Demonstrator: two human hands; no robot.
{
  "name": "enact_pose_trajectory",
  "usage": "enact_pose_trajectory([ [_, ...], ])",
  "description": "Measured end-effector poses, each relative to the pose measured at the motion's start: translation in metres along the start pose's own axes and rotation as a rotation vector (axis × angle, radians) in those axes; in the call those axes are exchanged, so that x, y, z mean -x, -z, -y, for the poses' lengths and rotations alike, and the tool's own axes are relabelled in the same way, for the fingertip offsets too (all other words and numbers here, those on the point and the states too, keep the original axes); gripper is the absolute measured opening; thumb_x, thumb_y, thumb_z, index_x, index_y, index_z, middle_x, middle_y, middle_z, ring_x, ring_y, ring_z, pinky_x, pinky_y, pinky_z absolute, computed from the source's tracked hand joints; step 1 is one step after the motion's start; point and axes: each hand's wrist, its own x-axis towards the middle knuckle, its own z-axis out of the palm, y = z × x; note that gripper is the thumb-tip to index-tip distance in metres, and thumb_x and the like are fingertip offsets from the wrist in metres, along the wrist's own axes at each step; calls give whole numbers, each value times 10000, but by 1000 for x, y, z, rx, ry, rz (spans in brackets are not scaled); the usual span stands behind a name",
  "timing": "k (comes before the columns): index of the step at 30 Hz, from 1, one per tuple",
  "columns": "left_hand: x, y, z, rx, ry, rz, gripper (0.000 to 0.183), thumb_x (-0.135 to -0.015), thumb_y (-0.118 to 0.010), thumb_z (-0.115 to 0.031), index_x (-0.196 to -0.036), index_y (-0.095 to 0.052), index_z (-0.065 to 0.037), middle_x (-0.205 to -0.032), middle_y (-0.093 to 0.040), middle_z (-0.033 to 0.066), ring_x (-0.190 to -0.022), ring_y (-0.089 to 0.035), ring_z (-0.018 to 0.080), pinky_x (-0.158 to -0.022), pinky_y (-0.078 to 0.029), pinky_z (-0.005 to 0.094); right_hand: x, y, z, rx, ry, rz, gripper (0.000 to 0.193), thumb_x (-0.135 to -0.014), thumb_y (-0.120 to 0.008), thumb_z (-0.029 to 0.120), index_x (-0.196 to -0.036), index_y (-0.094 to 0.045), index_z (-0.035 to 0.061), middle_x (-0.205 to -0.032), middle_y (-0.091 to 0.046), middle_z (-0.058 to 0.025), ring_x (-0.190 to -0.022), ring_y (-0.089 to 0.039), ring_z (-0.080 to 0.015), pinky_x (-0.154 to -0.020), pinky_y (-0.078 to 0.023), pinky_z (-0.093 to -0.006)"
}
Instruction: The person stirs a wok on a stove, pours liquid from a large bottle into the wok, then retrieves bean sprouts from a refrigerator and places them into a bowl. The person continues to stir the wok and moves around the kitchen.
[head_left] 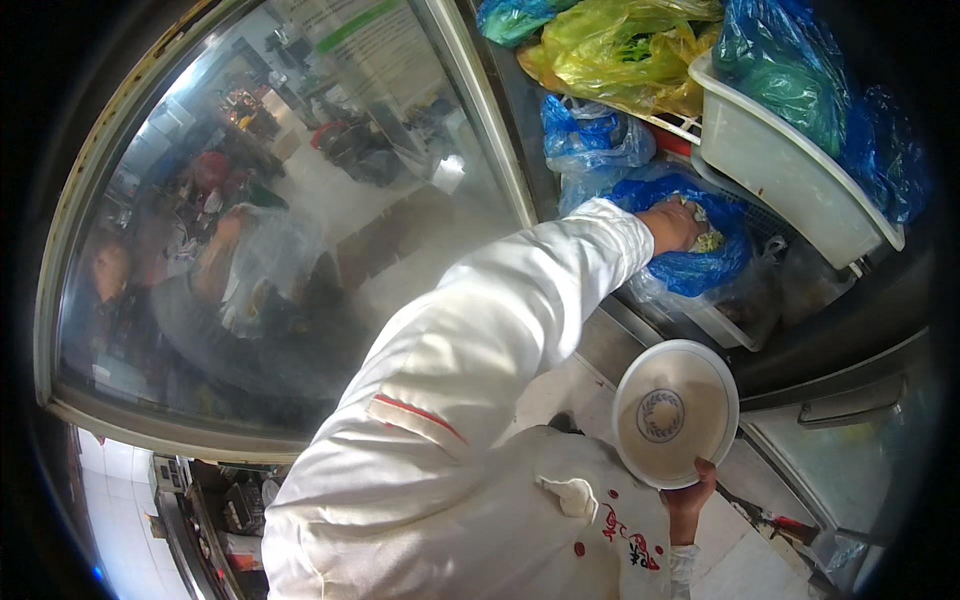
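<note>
My left hand [676,226] reaches into an open blue plastic bag [690,272]. Its fingers curl round some pale yellow-green chopped food [708,241], and their tips are partly hidden in it. Low on the right, my right hand [690,490] grips the rim of a white bowl [640,455], thumb over the edge. A round blue pattern marks the bottom of the bowl, which holds no food. The blue bag sits in a low pale tray [722,325] inside a glass-doored fridge.
The fridge's glass door [370,270] stands open on the left. Above the blue bag, a white plastic bin [790,160] juts out beside a yellow bag of greens [620,50]. Another knotted blue bag [590,135] lies behind. A metal door handle [850,408] is at right.
</note>
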Motion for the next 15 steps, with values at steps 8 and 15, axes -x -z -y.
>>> enact_pose_trajectory([
  [8, -6, 7, -11, -121, 49, 35, 393, -1000, -416, -279, -1314, -583, -111, -1374, -521, 203, -1243, -533, 359, -1043, -435, 437, 1, -13, 5, 0, 82, 19, 563, -822, -569, 184, -1338, -473, -21, -1274, -576, -134, -1162, -569, -259, -974, -474, -387],
  [15, -1, 31, -15, 193, 337, 97, 505, -981, -378, -422, -1343, -528, -104, -1360, -517, 231, -1257, -496, 409, -1070, -382, 449, -11, -50, 12, 112, 156, -4, 576, -809, -549, 182, -1317, -453, -72, -1227, -593, -188, -1093, -612, -279, -955, -496, -385],
])
